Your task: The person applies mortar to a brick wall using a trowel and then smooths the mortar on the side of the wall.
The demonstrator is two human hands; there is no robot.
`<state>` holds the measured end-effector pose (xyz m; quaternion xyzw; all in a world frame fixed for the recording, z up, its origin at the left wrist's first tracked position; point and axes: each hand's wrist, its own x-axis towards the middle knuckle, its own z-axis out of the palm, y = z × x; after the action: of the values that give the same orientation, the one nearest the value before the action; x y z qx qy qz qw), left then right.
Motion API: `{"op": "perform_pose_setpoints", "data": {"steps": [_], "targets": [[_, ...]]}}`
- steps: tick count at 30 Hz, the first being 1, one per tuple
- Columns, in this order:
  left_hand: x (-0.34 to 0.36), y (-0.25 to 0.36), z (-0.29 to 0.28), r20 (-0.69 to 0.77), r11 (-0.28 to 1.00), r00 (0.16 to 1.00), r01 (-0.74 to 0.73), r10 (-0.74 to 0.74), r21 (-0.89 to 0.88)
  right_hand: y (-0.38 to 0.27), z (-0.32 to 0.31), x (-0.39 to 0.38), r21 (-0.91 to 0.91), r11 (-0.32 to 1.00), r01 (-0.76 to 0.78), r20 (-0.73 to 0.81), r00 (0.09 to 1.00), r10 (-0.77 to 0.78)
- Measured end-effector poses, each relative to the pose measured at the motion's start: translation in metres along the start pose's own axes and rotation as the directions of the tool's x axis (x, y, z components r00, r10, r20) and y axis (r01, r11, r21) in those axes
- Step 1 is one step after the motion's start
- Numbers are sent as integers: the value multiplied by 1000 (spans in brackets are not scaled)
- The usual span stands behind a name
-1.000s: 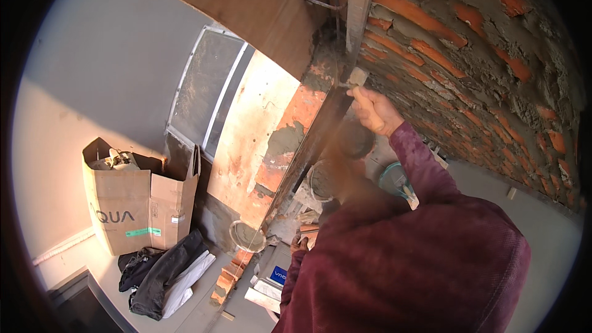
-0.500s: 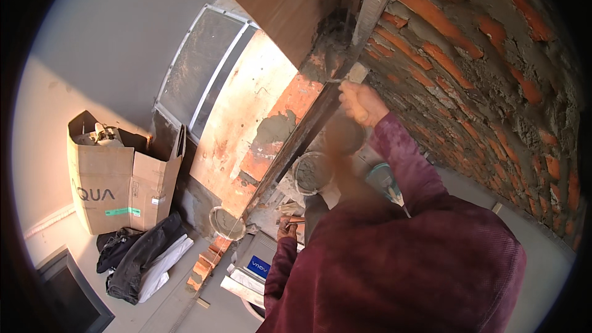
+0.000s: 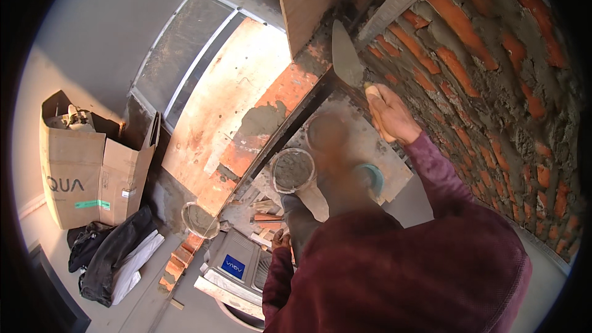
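My right hand (image 3: 391,114) grips the handle of a pointing trowel. The trowel's grey pointed blade (image 3: 346,55) is raised toward the corner between a wooden board (image 3: 311,0) and the rough brick wall (image 3: 456,80), over the end of a brick ledge (image 3: 290,86). Whether the blade touches the corner, I cannot tell. Grey mortar (image 3: 262,118) lies spread on the ledge. My left hand (image 3: 281,240) is low beside my leg, fingers curled; what it holds, if anything, is hidden. Below the ledge stands a bucket of mortar (image 3: 293,169).
On the left, a cardboard box (image 3: 92,172) stands behind dark clothes (image 3: 114,259). A second round container (image 3: 200,219) sits at the ledge's near end, by a row of bricks (image 3: 180,262). A grey case (image 3: 237,259) and a teal bucket (image 3: 370,179) are near my legs.
My right hand has moved slightly right, and the trowel has turned so its blade points up with its flat face showing. The view has shifted. My left hand stays low by my leg.
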<state>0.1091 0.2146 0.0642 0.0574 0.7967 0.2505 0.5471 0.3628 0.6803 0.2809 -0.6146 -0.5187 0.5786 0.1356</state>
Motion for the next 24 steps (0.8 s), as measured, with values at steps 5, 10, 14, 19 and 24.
{"op": "perform_pose_setpoints", "data": {"steps": [5,10,14,19,24], "targets": [[65,-83,8,264,933,959,-181,98,310,65,17,-49,-119,984,-136,126,981,151],[77,-78,13,344,691,937,-213,-55,691,257,65,19,-801,595,-69,104,963,251],[65,-55,11,338,532,941,-271,-31,802,371,131,120,-984,173,39,62,990,128],[111,-86,15,369,390,929,-327,-35,861,473,178,245,-990,-25,-139,-141,976,168],[118,-92,6,403,359,913,-396,57,845,490,231,251,-961,267,-70,13,954,298]]}}
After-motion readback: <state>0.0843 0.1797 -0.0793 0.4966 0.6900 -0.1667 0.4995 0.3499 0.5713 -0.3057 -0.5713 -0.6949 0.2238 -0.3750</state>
